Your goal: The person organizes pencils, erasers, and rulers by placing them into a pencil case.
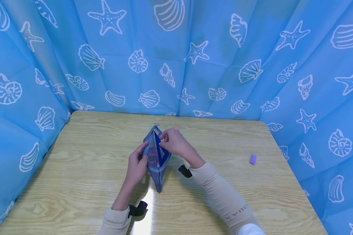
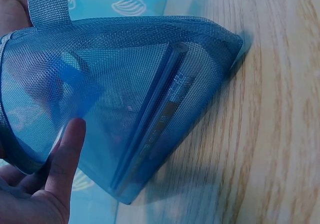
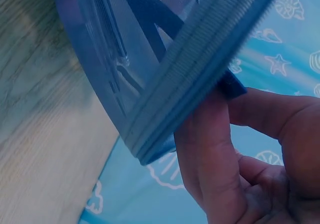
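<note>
A blue mesh zip pouch is held upright above the table with its mouth spread. My left hand grips its left side, thumb and fingers on either side of the wall. At the mouth, my right hand pinches the corner of a dark blue set square, a triangle with a cut-out, most of it inside the pouch. Through the mesh in the left wrist view, slim pen-like sticks lie along the pouch. The right fingertips are partly hidden by the zip edge in the right wrist view.
A small purple block lies on the right of the wooden table. Blue curtains with white shell and starfish prints hang behind and at both sides. Each wrist carries a black camera mount.
</note>
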Demonstrator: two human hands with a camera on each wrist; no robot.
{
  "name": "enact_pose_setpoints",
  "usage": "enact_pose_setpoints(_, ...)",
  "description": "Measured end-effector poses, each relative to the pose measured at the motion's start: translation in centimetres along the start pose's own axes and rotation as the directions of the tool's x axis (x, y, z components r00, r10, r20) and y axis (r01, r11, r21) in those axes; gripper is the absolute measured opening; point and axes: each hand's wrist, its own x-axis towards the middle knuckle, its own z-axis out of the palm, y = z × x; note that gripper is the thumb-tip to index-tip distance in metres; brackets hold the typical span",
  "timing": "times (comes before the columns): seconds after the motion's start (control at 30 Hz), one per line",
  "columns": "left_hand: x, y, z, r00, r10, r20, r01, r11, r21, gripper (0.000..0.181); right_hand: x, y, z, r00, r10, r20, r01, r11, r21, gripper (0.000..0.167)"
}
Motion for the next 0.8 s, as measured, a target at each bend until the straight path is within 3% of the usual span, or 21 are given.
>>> enact_pose_setpoints(0.2,-0.1,0.1,-0.1,1.0,-0.007,0.0,0.007,1.0,-0.009,0.056,0.1,-0.2,0.4,0.999,0.014,0.048,-0.016,0.999,0.032,0.017)
enact_pose_setpoints(0.3,-0.2,0.0,-0.1,1.0,-0.018,0.0,0.018,1.0,-0.012,0.057,-0.2,-0.3,0.2,0.999,-0.012,0.046,0.011,1.0,0.023,0.017)
enact_pose_setpoints(0.43,-0.2,0.0,-0.1,1.0,-0.02,0.003,0.02,1.0,-0.02,0.057,-0.9,0.1,-0.2,0.994,-0.111,0.007,0.111,0.994,-0.001,0.021)
enact_pose_setpoints(0.57,-0.3,0.1,-0.2,1.0,-0.02,0.001,0.02,1.0,-0.024,0.057,-1.7,1.4,-0.4,0.976,-0.214,-0.037,0.214,0.977,0.013,0.024)
enact_pose_setpoints(0.8,-0.5,-0.1,-0.3,1.0,-0.026,0.014,0.027,0.999,-0.027,0.058,-3.5,3.7,0.4,0.951,-0.264,-0.159,0.287,0.947,0.143,0.024)
